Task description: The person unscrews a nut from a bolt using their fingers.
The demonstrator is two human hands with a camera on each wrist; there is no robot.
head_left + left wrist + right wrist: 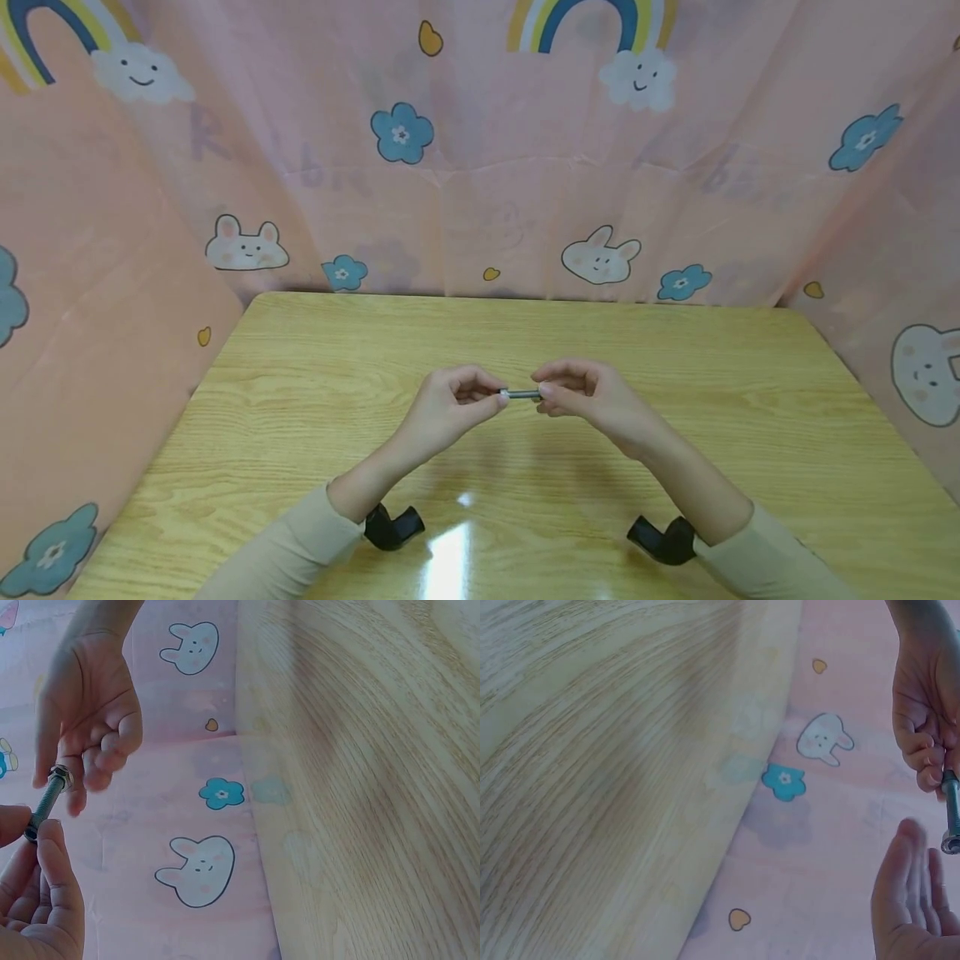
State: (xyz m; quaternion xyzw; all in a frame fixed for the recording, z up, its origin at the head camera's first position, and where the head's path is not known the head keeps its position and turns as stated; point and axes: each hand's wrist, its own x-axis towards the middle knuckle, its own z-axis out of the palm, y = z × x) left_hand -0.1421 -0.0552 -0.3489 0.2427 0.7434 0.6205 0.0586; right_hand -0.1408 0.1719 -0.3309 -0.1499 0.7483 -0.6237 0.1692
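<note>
A metal bolt [523, 394] with a threaded shank is held level above the table, between the two hands. My left hand [448, 414] pinches its left end between thumb and fingertips; in the left wrist view the bolt [48, 796] points up and away from that grip. Around its far end sits a hex nut [60, 776], also seen as a shiny ring-like nut [951, 844] in the right wrist view. My right hand [592, 400] is at that end, thumb and forefinger either side of the nut in the left wrist view. Its other fingers [911, 862] are fairly straight and slightly blurred.
The wooden table [315, 367] reaches back to a pink patterned curtain [480, 200], which also hangs at both sides. Dark wrist cameras [393, 527] stick out below the cuffs. Light glares off the tabletop near its front.
</note>
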